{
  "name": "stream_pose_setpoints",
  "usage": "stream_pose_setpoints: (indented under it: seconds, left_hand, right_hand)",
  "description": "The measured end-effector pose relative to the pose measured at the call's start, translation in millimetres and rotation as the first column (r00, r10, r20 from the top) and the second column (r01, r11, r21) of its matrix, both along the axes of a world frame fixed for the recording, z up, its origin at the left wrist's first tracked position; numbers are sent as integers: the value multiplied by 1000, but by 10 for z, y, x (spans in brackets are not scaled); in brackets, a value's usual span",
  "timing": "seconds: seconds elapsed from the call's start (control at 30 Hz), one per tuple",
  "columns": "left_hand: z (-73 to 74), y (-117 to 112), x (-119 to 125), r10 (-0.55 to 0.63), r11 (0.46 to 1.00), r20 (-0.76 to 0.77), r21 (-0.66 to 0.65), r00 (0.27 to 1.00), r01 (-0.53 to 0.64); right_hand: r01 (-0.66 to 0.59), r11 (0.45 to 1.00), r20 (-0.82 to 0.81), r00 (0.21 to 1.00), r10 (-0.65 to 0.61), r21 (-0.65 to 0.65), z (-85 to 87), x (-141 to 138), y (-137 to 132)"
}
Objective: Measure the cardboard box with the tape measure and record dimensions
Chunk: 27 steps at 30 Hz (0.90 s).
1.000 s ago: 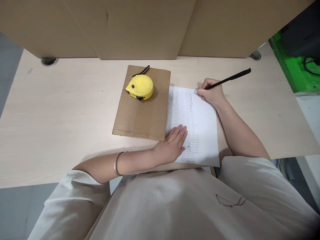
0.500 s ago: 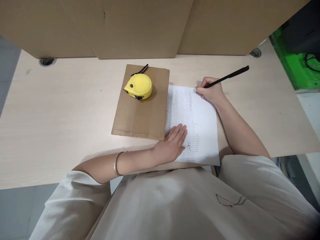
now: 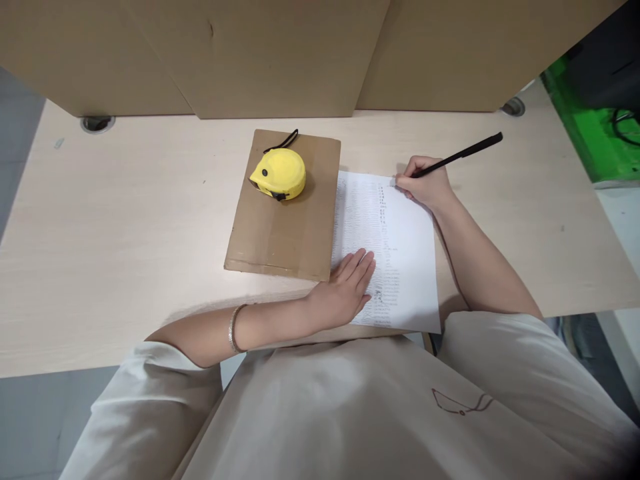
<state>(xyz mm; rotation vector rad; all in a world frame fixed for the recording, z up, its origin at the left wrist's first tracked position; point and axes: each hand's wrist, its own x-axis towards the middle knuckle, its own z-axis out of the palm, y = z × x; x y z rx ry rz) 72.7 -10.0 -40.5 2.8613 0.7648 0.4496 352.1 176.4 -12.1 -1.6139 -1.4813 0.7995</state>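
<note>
My right hand (image 3: 425,187) is closed round a black pen (image 3: 465,153), its tip down near the top right corner of a white sheet of paper (image 3: 400,253) covered in small writing. My left hand (image 3: 345,290) lies flat with fingers stretched out on the sheet's lower left part. Left of the paper lies a flat piece of brown cardboard (image 3: 280,233), and a yellow tape measure (image 3: 279,174) with a black strap sits on its far end.
The light wooden desk (image 3: 125,220) has cable holes at the back left (image 3: 97,123) and back right (image 3: 513,107). Brown cardboard panels (image 3: 280,53) stand along the far edge. A green object (image 3: 590,133) is off the desk at the right.
</note>
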Motion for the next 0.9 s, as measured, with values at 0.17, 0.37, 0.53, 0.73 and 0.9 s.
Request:
stream_pose_setpoints:
  seconds: [0.17,0.37,0.53,0.73,0.9]
  left_hand:
    - [-4,-2,-1,4,1000,-2,-5,1000,-4]
    - [-24,-4,-8,-4,999,10,-45,1000,5]
    - [-40,-14,-2,-1,999,29,-48,1000,2]
    - [-49,-11,-3,1,999,31,-52,1000,0]
    - [-17,-9,8,5,1000,14,27,1000,-6]
  right_hand:
    - [2,1000,-6,1000,-2,6,-18,11,15]
    - [26,1000,42,999,-26,-3,-27,25,13]
    - [6,1000,37,999,-6,7,-11,14,9]
    - [0,1000,45,999,1,-15,0,17,9]
    - [1,1000,27,1000,-1,5,-31,36,22]
